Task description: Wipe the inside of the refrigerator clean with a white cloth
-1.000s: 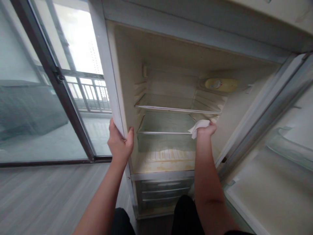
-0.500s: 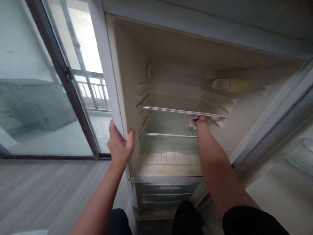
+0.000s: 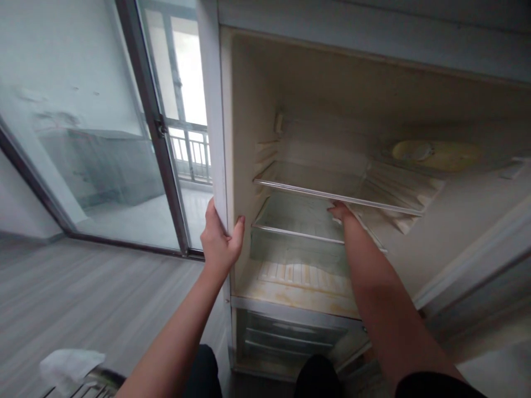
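1. Reaching, right of centre in the frame, with the bare right hand (image 3: pixel 340 211) above the greenish, flat glass lower shelf (image 3: pixel 294 216) and below the clear glass upper shelf (image 3: pixel 309 178) with its bright front strip; deeper in than a second ago.
2. Showing only a small scrap of thin white cloth (image 3: pixel 337 220) just under the right fingers, with the broad fold of a second ago out of sight. Cannot tell how those blurred, partly hidden fingers stand.
3. Clamping the left hand (image 3: pixel 222 240), left of centre, round the left wall (image 3: pixel 224 121) of the off-white, boxy refrigerator (image 3: pixel 332 27), as before.
4. Swung leftward in view: refrigerator farther right in the frame, crumpled white piece (image 3: pixel 68 365) now at lower left.
5. Probably bringing the lower shelf's rear part within reach, braced by the left hold.
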{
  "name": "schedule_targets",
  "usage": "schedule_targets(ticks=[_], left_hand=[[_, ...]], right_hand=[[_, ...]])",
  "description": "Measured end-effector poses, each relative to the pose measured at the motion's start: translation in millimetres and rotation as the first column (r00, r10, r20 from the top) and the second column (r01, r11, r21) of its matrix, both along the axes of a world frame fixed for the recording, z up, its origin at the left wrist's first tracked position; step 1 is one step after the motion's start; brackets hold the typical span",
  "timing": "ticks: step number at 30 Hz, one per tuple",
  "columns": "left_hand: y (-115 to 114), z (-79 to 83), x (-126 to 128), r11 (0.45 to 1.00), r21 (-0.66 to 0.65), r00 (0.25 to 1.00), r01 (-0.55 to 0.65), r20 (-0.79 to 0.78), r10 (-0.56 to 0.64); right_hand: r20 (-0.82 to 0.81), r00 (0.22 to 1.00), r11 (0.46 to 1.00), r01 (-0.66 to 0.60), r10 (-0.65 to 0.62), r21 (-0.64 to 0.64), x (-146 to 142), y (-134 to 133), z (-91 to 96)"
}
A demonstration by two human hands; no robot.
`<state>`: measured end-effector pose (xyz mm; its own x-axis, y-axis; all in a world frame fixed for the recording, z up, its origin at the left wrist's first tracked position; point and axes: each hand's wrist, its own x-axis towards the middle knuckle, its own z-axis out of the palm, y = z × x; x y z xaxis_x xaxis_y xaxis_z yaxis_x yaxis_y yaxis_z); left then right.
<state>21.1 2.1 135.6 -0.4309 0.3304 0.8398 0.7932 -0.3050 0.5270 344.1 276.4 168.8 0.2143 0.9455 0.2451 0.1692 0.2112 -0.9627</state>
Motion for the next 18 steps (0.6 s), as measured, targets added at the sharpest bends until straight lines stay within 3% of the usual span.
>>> schedule_targets(ticks=[4, 7, 8, 10, 12, 13, 15, 16, 18], left_hand=[[0.0, 5.2, -0.7, 1.000, -0.005, 1.000, 0.025, 0.007, -0.025], [-0.9, 7.9, -0.5, 0.998, -0.010, 0.998, 0.060, -0.007, -0.060], [-2.9, 6.3, 1.7, 0.998, 0.000, 0.997, 0.069, -0.019, -0.069], [-11.8, -2.8, 11.7, 0.997, 0.047, 0.997, 0.055, -0.057, -0.053], [-27.5, -19.4, 30.0, 0.995, 0.091, 0.992, 0.032, -0.122, -0.021], [-37.2, -29.3, 41.4, 0.995, 0.077, 0.985, 0.057, -0.168, -0.043], [-57.4, -47.9, 64.8, 0.973, -0.047, 0.923, 0.226, -0.308, -0.230], [-66.3, -55.1, 75.4, 0.937, -0.148, 0.872, 0.317, -0.342, -0.349], [-78.9, -63.0, 91.7, 0.863, -0.280, 0.820, 0.420, -0.292, -0.493]], right_hand=[[0.050, 0.998, 0.995, -0.026, 0.031, -0.101, -30.4, -31.7, 6.5], [-0.182, 0.969, 0.982, -0.179, 0.167, -0.054, -52.2, -85.7, 1.3], [-0.355, 0.904, 0.967, -0.255, 0.238, 0.000, -57.9, -109.8, -4.2], [-0.639, 0.692, 0.938, -0.309, 0.336, 0.159, -66.9, -162.9, -21.8], [-0.786, 0.525, 0.936, -0.296, 0.327, 0.191, -73.3, -215.1, -45.7], [-0.813, 0.492, 0.937, -0.305, 0.310, 0.173, -75.9, -238.3, -58.2], [-0.834, 0.481, 0.922, -0.378, 0.272, 0.083, -80.4, -275.9, -79.5], [-0.838, 0.479, 0.916, -0.398, 0.260, 0.057, -82.1, -290.1, -86.8], [-0.850, 0.468, 0.920, -0.389, 0.241, 0.046, -83.7, -310.7, -93.8]])
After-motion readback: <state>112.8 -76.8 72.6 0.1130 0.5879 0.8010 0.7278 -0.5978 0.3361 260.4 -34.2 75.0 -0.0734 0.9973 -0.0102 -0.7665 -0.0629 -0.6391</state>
